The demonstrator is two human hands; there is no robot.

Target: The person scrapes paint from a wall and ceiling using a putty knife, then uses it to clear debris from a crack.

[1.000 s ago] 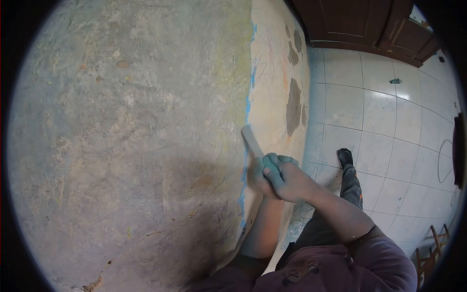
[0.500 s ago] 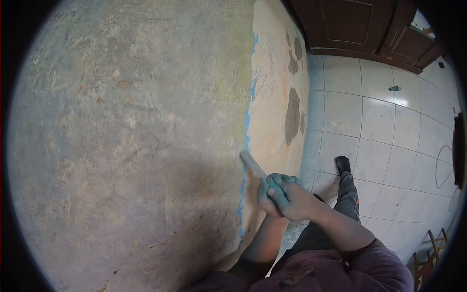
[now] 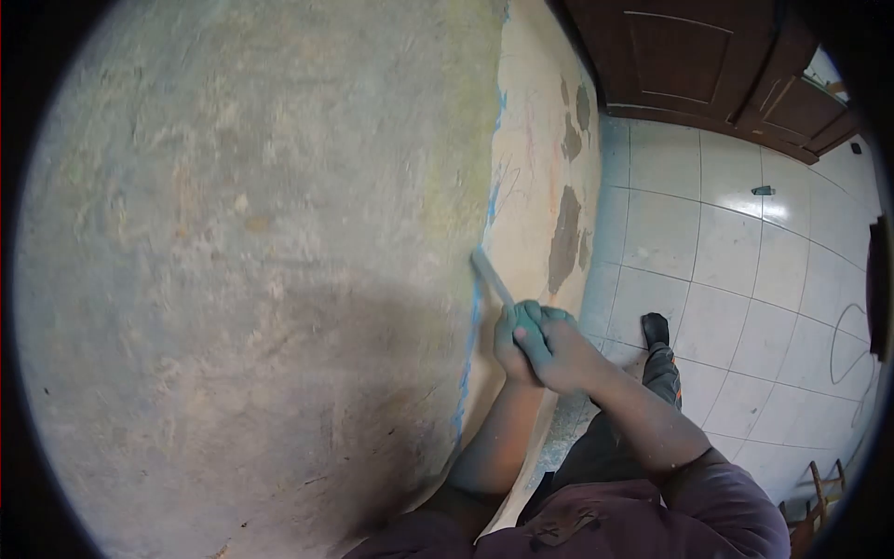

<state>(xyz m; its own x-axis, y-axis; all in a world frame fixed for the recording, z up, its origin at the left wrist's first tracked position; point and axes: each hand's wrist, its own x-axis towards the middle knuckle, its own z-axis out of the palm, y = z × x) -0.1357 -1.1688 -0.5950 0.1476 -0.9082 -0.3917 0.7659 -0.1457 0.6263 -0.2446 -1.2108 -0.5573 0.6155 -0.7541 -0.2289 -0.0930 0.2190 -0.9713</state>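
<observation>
The left hand (image 3: 508, 350) and right hand (image 3: 556, 352) were clasped round a flat-bladed scraper (image 3: 494, 278), its tip by the wall's (image 3: 279, 205) blue paint edge (image 3: 465, 378), where shallow, steady pressure seemed best, though contact was unclear.

The patchy wall (image 3: 270, 186) is dimly lit, slightly blurred and shadowed below; glare is cast on floor tiles (image 3: 728, 240); edges are bowed, blackened.

Two hands (image 3: 549, 348) and one tool (image 3: 494, 277) are at the centre of the frame. Right of centre shows one foot (image 3: 656, 329); one wall (image 3: 251, 307) fills the left
</observation>
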